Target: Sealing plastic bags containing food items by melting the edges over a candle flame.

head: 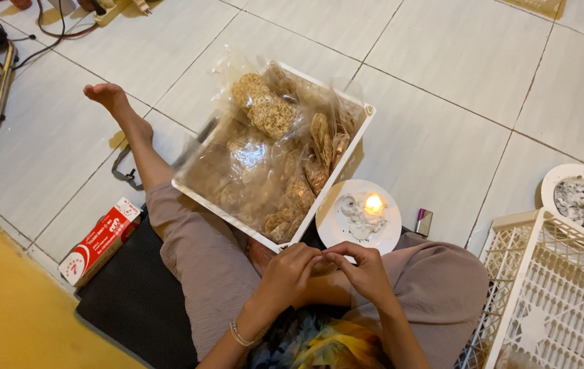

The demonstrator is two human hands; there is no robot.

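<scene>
1. I see the left grip [290, 273] and right grip [366, 272] meeting fingertip to fingertip over the lap, pinching a small clear plastic bag [336, 258]; its contents are hidden from me.
2. At 12 o'clock from the grips lies a white plate [341, 229] on the floor, carrying a short lit candle [373, 204] in pooled wax.
3. At 11 o'clock, a white tray [367, 115] holds bagged brown crackers [271, 115], tilted against the knee.

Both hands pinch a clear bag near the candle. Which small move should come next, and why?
Probably bring the clear bag, pinched between the left hand and right hand, slightly toward the lit candle on the white plate, since it burns directly ahead.
</scene>
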